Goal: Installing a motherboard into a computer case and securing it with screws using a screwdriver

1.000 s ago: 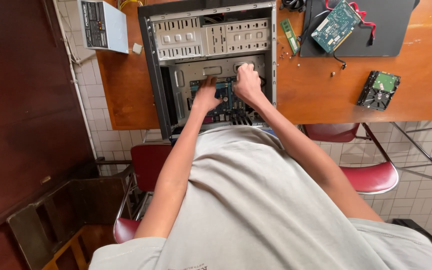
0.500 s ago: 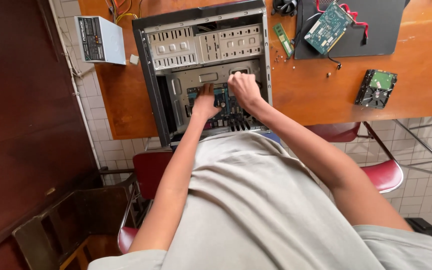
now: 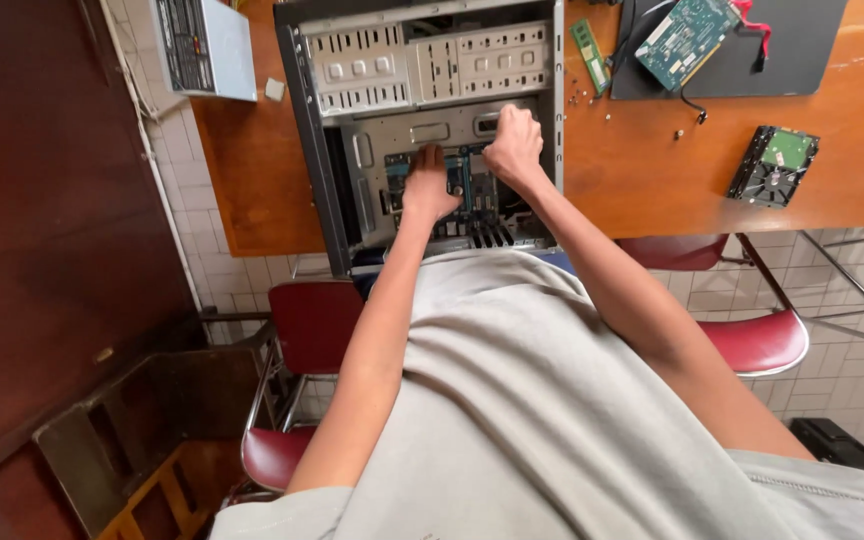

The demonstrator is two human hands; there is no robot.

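— What were your hands on?

— Both were inside the open computer case [image 3: 327, 150], a grey sheet-metal box lying on its side at the near edge of the wooden table [image 3: 652, 170]. My left hand [image 3: 428, 188] lay flat, fingers spread, on the blue circuit board [image 3: 457, 190] in the case's near half. My right hand [image 3: 513, 146] was curled into a fist just beyond it, against the bare metal tray; I cannot tell what, if anything, it gripped.

— And the case itself?

— Its far half held perforated, pale metal drive bays [image 3: 432, 65], stamped with rows of small slots.

— What else was on the table?

— One slim green memory stick [image 3: 589, 55] right of the case, a few tiny screws [image 3: 582, 98] beside it, and one green card [image 3: 685, 40] with a red cable, resting on a dark flat panel [image 3: 802, 50] at the far right. One hard drive [image 3: 774, 166], black with a green board face up, lay alone toward the right edge. One boxy grey power unit [image 3: 202, 45] with a vented side sat at the far left corner.

— Below?

— Two red padded chairs [image 3: 757, 340] on a tiled floor.
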